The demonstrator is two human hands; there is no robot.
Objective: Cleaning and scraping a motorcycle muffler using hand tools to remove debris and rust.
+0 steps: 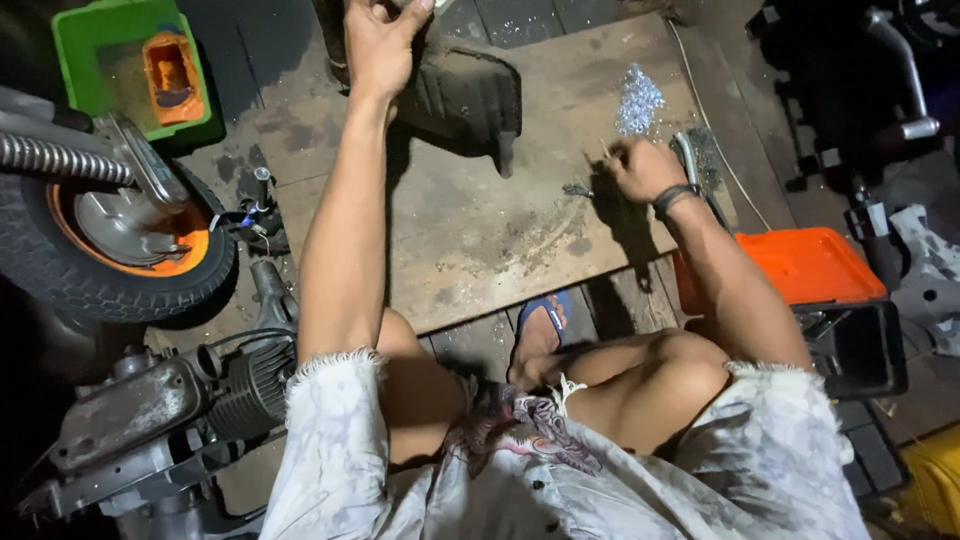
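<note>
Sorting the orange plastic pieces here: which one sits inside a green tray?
The small orange tub at top left, inside the green tray. The other, a flat orange lid, lies by the right forearm on a black box.

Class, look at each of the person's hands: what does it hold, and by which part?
The left hand grips the dark engine cover at its upper edge. The right hand is closed round something thin; what it is cannot be told.

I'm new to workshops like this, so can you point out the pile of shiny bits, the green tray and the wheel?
pile of shiny bits (pixel 638 98), head view, middle of the heap.
green tray (pixel 90 30), head view, upper rim.
wheel (pixel 60 280), head view, black tyre tread.
</note>
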